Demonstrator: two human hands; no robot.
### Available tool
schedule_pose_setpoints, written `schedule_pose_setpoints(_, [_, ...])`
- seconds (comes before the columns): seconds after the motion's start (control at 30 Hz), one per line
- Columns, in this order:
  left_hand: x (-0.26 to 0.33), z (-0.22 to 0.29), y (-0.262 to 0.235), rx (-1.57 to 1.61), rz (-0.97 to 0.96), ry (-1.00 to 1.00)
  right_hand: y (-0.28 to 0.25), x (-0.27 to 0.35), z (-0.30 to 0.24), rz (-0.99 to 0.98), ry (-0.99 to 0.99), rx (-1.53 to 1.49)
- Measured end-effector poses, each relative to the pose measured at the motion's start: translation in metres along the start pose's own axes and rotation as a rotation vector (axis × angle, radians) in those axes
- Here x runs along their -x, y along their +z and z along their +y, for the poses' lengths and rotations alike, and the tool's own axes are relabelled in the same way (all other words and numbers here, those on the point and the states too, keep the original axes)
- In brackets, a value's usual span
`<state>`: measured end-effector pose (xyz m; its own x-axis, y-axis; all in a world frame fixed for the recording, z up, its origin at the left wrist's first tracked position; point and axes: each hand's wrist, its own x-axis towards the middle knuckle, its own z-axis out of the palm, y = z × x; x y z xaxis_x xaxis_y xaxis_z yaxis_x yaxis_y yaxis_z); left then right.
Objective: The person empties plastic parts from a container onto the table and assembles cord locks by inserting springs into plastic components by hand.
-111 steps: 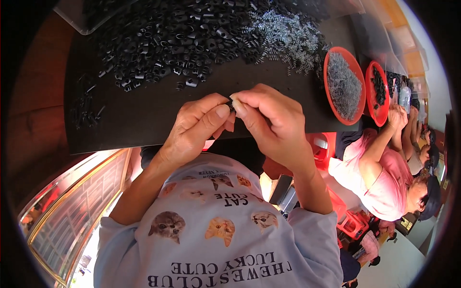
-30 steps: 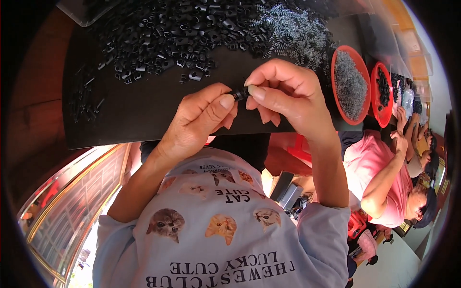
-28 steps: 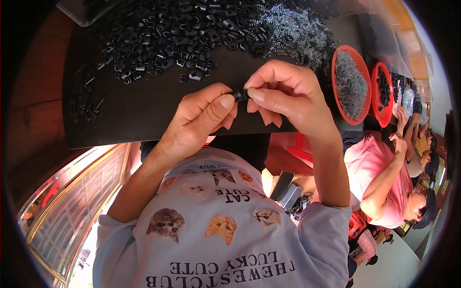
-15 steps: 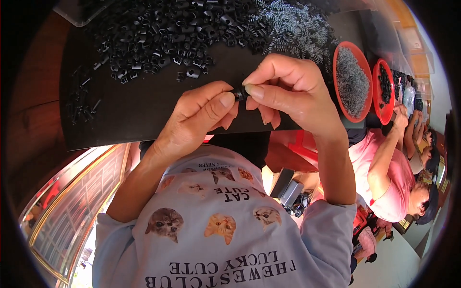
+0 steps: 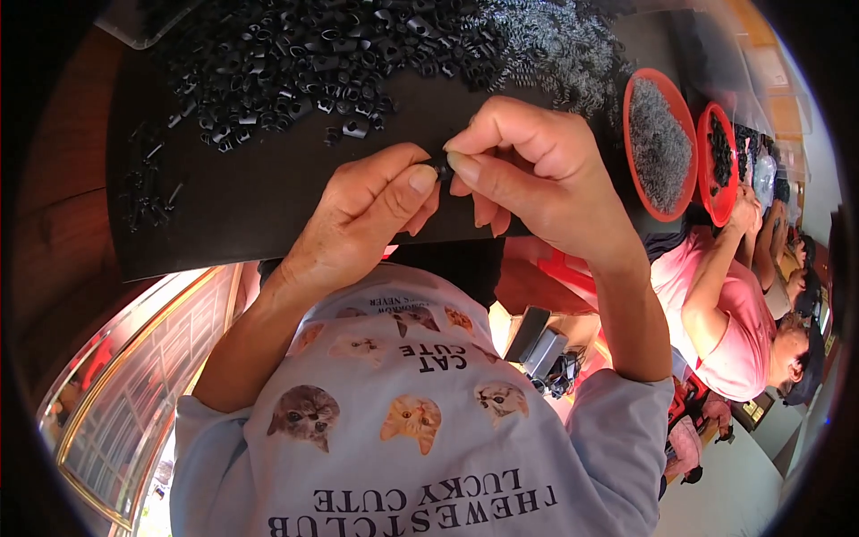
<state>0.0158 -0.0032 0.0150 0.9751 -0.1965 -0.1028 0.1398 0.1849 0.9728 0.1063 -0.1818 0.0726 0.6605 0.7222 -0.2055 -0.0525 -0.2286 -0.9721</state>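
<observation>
Over the near part of the dark table, my left hand (image 5: 369, 204) is closed, thumb and fingers pinching a small black plastic part (image 5: 439, 166). My right hand (image 5: 541, 179) meets it from the right, thumb and forefinger pinched together at the part's right end. The fingertips hide most of the part, and I cannot tell whether a smaller piece is between the right fingertips. Beyond my hands lies a large heap of short black tubular pieces (image 5: 295, 76). A pile of small metal springs (image 5: 559, 54) adjoins it on the right.
On the right stand a red bowl of springs (image 5: 660, 143) and a second red bowl with black pieces (image 5: 720, 161). Thin black pins (image 5: 152, 201) lie at the table's left. Another person in pink (image 5: 716, 313) sits at the right, hands near the second bowl.
Both hands have stayed together, shifting very slightly. Less of the black part shows between the fingertips now. The co-worker's arm has moved a little.
</observation>
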Motion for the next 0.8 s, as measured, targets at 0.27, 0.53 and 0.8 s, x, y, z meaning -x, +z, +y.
schedule_pose_setpoints(0.27, [0.001, -0.005, -0.001, 0.045, 0.011, -0.013, 0.005, 0.001, 0.002, 0.033, -0.011, -0.002])
schedule_pose_setpoints(0.53, [0.000, 0.001, 0.005, 0.016, 0.054, 0.009, 0.014, 0.003, 0.013, 0.114, -0.171, 0.103])
schedule_pose_setpoints(0.8, [0.004, -0.001, 0.003, 0.016, 0.029, -0.011, 0.009, 0.004, 0.006, 0.087, -0.010, 0.031])
